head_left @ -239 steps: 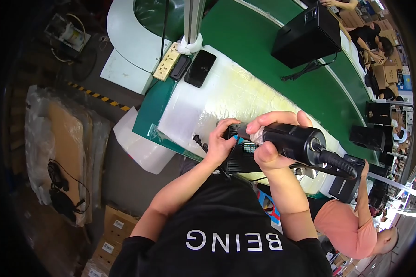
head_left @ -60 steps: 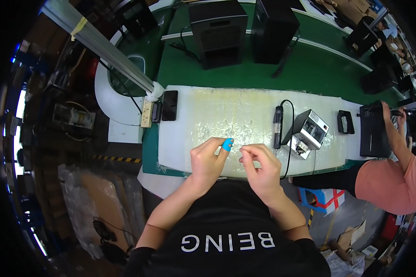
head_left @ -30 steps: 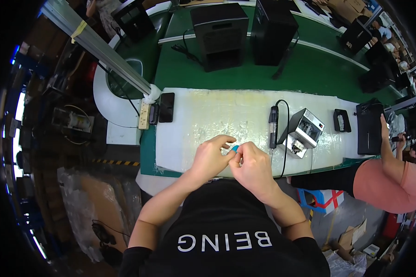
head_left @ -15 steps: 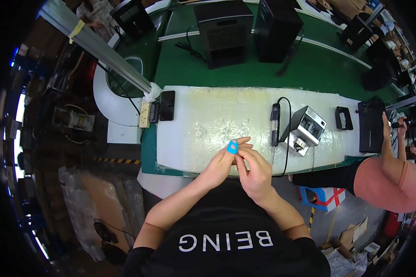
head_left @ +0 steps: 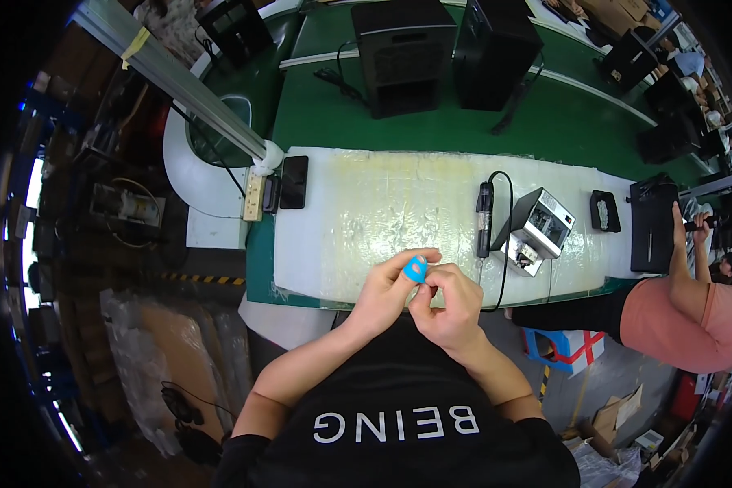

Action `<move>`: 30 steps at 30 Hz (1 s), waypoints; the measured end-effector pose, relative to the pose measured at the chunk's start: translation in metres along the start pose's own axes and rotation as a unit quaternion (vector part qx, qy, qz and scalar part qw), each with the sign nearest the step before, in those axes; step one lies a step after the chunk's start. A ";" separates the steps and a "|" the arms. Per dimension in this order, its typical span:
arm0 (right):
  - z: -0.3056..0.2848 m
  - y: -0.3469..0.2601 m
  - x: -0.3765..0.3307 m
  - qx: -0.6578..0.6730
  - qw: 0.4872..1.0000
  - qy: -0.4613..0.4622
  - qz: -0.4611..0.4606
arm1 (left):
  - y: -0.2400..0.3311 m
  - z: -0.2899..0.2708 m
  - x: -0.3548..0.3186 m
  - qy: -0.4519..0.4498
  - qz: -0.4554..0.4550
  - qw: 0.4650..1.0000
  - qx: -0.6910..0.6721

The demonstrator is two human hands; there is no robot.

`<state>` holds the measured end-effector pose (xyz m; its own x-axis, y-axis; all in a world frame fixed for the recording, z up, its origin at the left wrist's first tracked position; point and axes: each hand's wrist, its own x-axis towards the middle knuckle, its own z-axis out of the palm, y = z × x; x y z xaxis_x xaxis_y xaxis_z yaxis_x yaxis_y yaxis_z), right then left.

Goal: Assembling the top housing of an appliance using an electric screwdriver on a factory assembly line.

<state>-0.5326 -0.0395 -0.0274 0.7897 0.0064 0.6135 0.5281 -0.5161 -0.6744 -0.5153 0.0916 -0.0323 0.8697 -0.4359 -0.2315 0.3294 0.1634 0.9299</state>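
While the left hand (head_left: pixel 380 297) is held out with its thumb raised, a blue sleeve (head_left: pixel 416 271) sits around the tip of that thumb; skin shows through an opening in the sleeve. The right hand (head_left: pixel 454 309) is positioned directly to the right of the left hand, thumb and forefinger clamped on the near edge of the sleeve. Because the left fingers overlap behind the thumb, it cannot be told whether they close on anything. Both hands are over the near side of the mat (head_left: pixel 358 203), which covers part of the green counter (head_left: pixel 321 106).

Beyond the right hand and slightly to its right, a black screwdriver (head_left: pixel 485 220) lies lengthwise; its cord (head_left: pixel 509 199) loops from the far end and returns toward the near edge. Farther right of the right hand are a silver unit (head_left: pixel 547 226) and, past it, a small black tray (head_left: pixel 604 211). Beyond the left hand, to its left, a phone (head_left: pixel 294 182) lies near the mat's corner, with a power strip (head_left: pixel 254 198) farther left. Well beyond both hands stand two black cabinets (head_left: pixel 405 61). Well to the right of the right hand, a person (head_left: pixel 683 325) in a pink top touches a black case (head_left: pixel 653 228).
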 end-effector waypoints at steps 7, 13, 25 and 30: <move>0.002 -0.008 0.012 0.025 0.998 -0.054 0.006 | 0.004 0.005 0.006 0.117 0.081 0.989 -0.041; 0.004 0.002 0.009 0.043 0.998 -0.043 0.033 | 0.010 0.001 0.013 0.200 0.191 0.921 0.276; -0.001 -0.010 0.029 -0.060 0.995 -0.074 -0.002 | 0.016 -0.021 0.017 0.230 0.376 0.682 0.584; 0.005 -0.012 0.030 -0.121 0.978 -0.169 0.031 | 0.013 -0.034 0.017 0.178 0.403 0.606 0.663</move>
<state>-0.5135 -0.0292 -0.0025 0.8973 0.2307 0.3762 0.4194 -0.7113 -0.5641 -0.4841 0.1163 -0.0336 0.6533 -0.4308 0.6225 -0.6344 -0.7603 0.1396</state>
